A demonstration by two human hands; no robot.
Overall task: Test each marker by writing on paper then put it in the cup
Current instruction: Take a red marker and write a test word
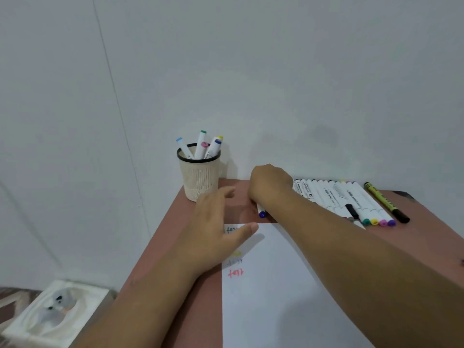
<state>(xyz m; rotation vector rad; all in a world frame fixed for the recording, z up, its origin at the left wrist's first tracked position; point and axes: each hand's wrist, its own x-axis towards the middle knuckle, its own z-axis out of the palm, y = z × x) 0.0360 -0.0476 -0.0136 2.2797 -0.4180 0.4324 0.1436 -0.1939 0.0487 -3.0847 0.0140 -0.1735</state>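
Gripping a white marker with a blue cap point(261, 211) mid-frame in my right hand point(270, 183), left hand point(213, 222) spread flat on the white paper sheet point(288, 285), I could nudge the neighbouring white markers point(334, 197) rolling.

The paper point(276, 285) bears the handwritten word "test" in red, with fainter repeats above.

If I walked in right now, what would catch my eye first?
Probably the two hands over the reddish-brown table: the right hand grips a blue-capped white marker, and the open left hand rests on the white paper sheet. Behind them stands a cream mesh cup holding markers.
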